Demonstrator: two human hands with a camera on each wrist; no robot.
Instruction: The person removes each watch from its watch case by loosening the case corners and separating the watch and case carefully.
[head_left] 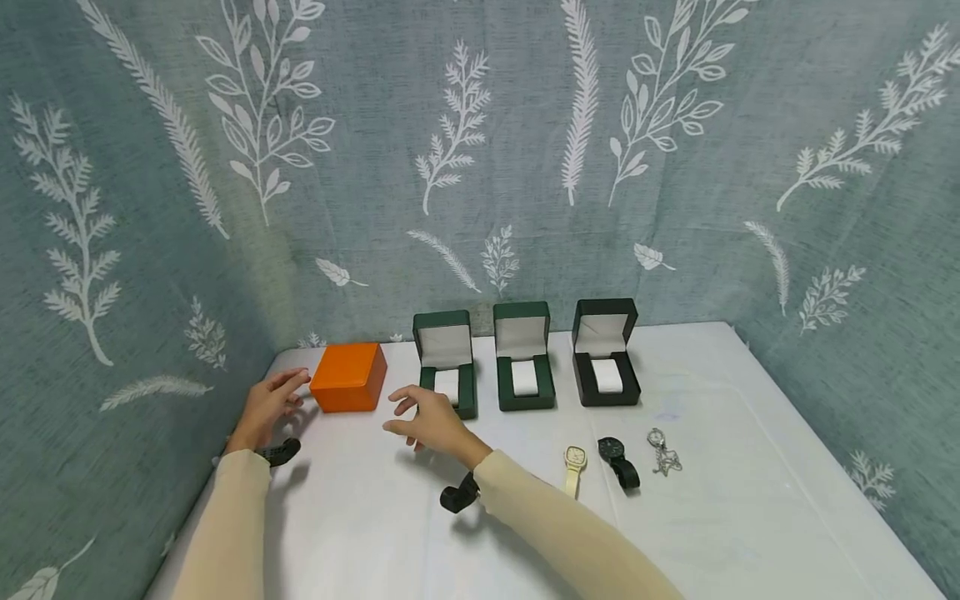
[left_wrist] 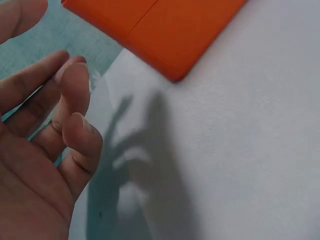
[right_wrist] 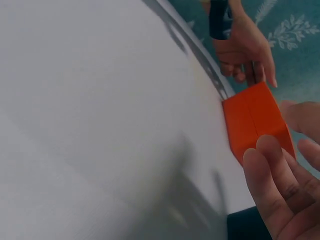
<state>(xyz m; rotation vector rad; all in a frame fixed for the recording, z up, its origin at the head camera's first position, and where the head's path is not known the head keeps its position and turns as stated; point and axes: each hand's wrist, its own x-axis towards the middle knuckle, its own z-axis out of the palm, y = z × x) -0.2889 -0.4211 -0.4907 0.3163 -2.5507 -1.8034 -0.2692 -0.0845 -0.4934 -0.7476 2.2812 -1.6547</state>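
Note:
A closed orange box (head_left: 347, 379) sits at the table's back left. Just left of it is my left hand (head_left: 272, 404), fingers loosely bent; in the left wrist view a gap shows between the fingers and the box (left_wrist: 175, 35). To the box's right hovers my right hand (head_left: 435, 423), fingers relaxed and holding nothing, in front of an open green watch box (head_left: 467, 392). A second open green watch box (head_left: 527, 398) and an open black watch box (head_left: 633, 390) stand farther right, each with a white cushion inside.
On the white table (head_left: 720, 517), right of my right forearm, lie a gold watch (head_left: 574, 460), a black watch (head_left: 618, 462) and a silver chain-like watch (head_left: 660, 450). A patterned grey-green cloth (head_left: 525, 167) rises behind the table and along both sides.

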